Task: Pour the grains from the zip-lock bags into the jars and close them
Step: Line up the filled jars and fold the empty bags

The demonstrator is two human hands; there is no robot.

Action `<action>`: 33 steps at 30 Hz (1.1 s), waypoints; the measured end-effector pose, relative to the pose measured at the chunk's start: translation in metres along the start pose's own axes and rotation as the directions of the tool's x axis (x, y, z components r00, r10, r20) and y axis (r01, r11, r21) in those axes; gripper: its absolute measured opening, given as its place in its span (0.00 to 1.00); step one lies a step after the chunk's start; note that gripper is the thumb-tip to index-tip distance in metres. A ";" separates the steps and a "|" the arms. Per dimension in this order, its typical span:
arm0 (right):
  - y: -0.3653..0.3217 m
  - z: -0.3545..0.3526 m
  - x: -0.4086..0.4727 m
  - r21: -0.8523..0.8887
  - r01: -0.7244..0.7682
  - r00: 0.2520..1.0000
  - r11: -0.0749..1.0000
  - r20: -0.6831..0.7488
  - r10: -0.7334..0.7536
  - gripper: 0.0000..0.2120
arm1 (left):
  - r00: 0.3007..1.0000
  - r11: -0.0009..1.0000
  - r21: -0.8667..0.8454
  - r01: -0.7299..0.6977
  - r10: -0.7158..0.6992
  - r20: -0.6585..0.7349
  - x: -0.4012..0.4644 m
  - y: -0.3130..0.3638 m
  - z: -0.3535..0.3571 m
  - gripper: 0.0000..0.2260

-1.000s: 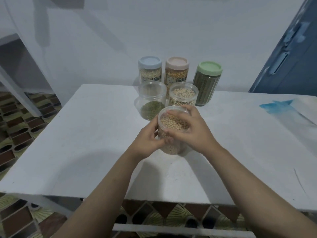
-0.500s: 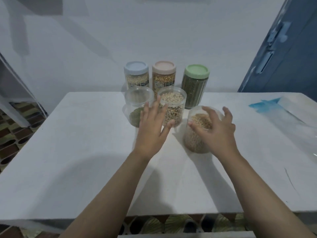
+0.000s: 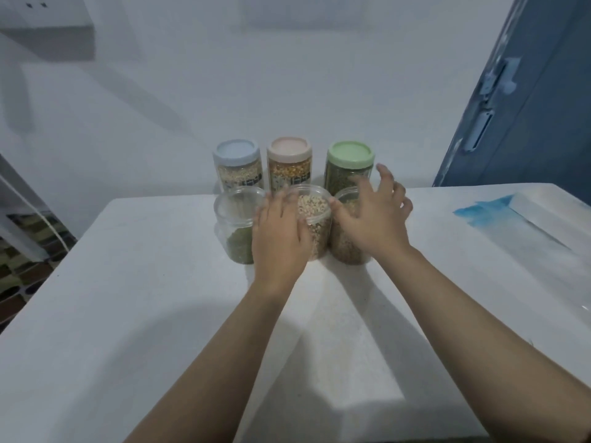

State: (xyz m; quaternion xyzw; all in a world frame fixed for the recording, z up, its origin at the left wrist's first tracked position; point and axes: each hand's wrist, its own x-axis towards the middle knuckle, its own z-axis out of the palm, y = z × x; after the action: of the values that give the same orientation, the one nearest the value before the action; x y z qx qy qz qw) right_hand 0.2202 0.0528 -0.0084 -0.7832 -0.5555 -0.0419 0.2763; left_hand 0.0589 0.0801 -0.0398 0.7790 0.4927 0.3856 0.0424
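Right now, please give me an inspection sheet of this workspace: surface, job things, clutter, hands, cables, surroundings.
Surface: white table, blue stain at far right.
Job things: three lidded jars at the back, blue lid, pink lid, green lid. Three open jars in front: left jar with green grains, low; middle jar with pale grains; right jar, partly hidden.
Clutter: clear bag flat at right.
Hands: left hand open, against the middle jar; right hand open, fingers spread over the right jar.
Cables: a white line at far left, cannot tell.
Surroundings: pale wall, blue door, patterned floor.
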 end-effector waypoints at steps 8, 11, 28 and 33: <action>-0.083 -0.003 0.076 0.079 0.226 0.965 0.971 0.121 -0.234 0.27 | 0.980 0.955 0.219 0.198 -0.194 -0.041 0.100 -0.029 -0.030 0.26; -0.097 0.010 0.111 -0.012 0.220 0.910 0.975 0.364 -0.201 0.36 | 0.924 0.908 0.310 0.282 -0.344 0.165 0.136 -0.052 -0.032 0.36; -0.105 0.082 0.170 0.036 -0.010 0.946 0.999 0.324 -0.002 0.30 | 0.912 0.954 0.160 0.254 -0.291 0.288 0.196 -0.102 0.001 0.27; -0.104 0.079 0.171 0.049 -0.018 0.943 0.999 0.332 0.000 0.31 | 0.917 0.952 0.134 0.274 -0.301 0.261 0.200 -0.103 0.007 0.27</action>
State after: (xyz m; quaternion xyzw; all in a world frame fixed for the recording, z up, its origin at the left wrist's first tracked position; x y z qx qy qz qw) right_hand 0.1736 0.2590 0.0290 -0.7741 -0.5915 0.1064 0.1991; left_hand 0.0310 0.2949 0.0215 0.7456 0.6085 0.2383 0.1305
